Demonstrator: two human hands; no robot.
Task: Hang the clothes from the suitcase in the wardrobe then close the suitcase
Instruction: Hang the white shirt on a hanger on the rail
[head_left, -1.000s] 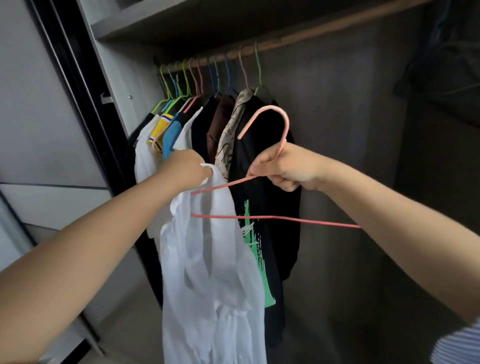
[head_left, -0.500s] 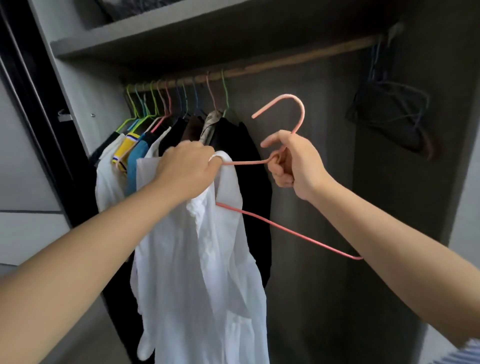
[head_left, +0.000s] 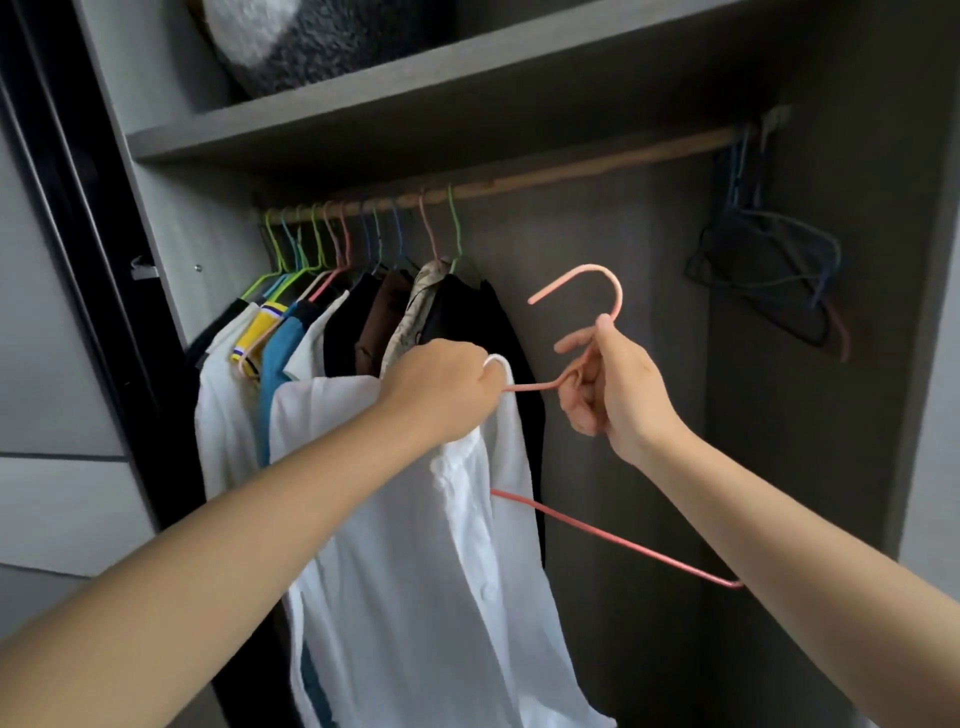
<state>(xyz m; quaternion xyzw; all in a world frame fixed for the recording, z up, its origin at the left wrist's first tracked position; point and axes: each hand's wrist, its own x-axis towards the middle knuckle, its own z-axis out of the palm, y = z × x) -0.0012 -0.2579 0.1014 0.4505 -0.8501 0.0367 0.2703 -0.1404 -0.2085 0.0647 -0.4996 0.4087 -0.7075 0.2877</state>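
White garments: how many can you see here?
3: a white shirt gripped at the collar by the left hand, one far left on the rail, and one behind the blue top. Others may be hidden between the dark clothes.

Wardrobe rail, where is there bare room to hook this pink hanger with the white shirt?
The rail is bare between the green hanger over the black garment and the bundle of empty hangers at the right end. Left of the green hanger, hooks sit packed together up to the wardrobe's side wall.
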